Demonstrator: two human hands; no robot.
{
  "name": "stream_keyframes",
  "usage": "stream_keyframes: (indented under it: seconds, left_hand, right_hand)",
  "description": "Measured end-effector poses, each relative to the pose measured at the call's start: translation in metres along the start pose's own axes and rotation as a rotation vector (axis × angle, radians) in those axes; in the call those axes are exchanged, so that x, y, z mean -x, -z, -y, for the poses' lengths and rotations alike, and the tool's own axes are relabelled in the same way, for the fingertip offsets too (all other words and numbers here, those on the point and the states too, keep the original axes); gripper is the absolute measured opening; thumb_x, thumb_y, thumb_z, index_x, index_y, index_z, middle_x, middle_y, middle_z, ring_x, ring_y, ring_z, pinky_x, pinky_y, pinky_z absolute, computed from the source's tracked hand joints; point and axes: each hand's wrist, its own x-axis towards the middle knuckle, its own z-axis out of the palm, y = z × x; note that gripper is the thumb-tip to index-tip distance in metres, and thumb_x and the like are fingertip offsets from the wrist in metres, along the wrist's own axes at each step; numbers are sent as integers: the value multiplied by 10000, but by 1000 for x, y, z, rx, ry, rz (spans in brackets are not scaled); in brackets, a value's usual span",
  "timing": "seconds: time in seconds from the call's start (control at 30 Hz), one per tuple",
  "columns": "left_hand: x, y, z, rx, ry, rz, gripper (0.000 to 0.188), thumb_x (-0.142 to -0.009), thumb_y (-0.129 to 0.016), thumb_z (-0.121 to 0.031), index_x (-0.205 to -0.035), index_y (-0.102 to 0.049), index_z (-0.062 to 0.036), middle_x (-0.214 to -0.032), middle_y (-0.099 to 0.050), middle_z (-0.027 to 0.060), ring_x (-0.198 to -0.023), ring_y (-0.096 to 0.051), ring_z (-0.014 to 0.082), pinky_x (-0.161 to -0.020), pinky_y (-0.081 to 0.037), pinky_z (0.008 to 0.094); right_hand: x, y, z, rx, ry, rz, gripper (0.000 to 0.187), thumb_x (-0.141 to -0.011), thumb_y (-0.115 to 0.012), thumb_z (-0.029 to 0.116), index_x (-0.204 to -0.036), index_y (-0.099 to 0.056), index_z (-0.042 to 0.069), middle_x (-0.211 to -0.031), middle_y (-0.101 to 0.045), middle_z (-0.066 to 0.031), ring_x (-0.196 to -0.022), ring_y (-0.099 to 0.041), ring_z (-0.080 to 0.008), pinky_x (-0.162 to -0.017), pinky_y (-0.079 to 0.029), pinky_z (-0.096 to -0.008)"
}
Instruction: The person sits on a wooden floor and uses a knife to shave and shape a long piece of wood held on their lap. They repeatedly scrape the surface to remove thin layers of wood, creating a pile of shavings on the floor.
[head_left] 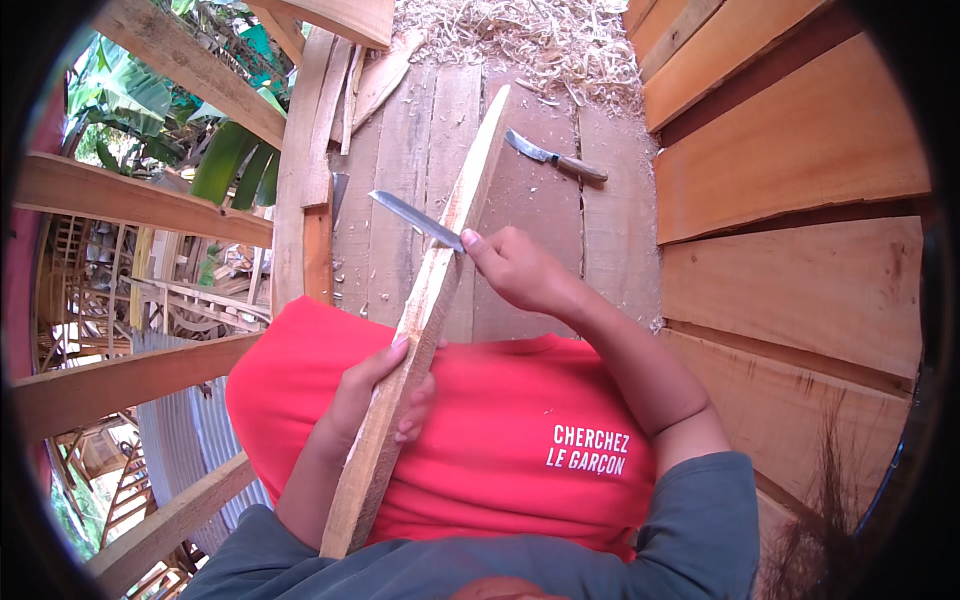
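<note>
Here, the fingers of the right hand (522, 270) close around the hidden handle of a knife (410, 216), its blade lying across a long wooden bar (425, 300) and pointing left. The left hand's (364, 385) fingers wrap around the bar nearer the body. The bar slants from near left to far right, its pale far end tapered, above a red cloth (490, 400). Beyond, a second knife (568, 162) lies on the plank floor (400, 150), right of the bar's tip; curled shavings (525, 45) cover the far floor. A board wall (790, 140) stands right, wooden rails (140, 190) left.
</note>
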Motion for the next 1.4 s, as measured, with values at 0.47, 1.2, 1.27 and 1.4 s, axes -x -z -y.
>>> stream_keyframes:
  seconds: [0.47, 1.2, 1.27, 1.4]
  left_hand:
    - [5, -8, -4, -8, -84, 9, 524, -1068, -372, -470, -1395, -438, -66, -743, -490, 32, -477, -463, 126, -424, -413, 274]
    - [13, -137, -134, -2130, -619, -569, 528, -888, -691, -367, -1136, -481, 48, -957, -662, 302, -921, -683, 418, -845, -515, 492]
    - [5, -141, -157, -2334, -771, -545, 508, -886, -680, -328, -1142, -453, 48, -966, -660, 319, -956, -663, 462, -848, -503, 529]
    - [-1, -183, -181, -2441, -687, -709, 496, -816, -694, -243, -1142, -517, 86, -1000, -681, 304, -983, -673, 445, -890, -534, 512]
  right_hand:
    - [-24, 49, -46, 160, -181, -435, 644, -1057, -379, 464, -791, -697, -30, -790, -689, -283, -853, -683, -473, -806, -515, -542]
    - [-23, 39, -112, -173, -194, -743, 585, -994, -524, 487, -794, -695, -35, -740, -690, -229, -732, -706, -345, -700, -511, -444]
    - [-23, 38, -109, -189, -251, -749, 565, -981, -527, 474, -888, -717, -50, -850, -701, -267, -848, -707, -373, -783, -521, -454]
    - [-24, 42, -106, -285, -401, -773, 552, -955, -523, 433, -1031, -729, -74, -1046, -703, -323, -1059, -686, -424, -938, -525, -471]
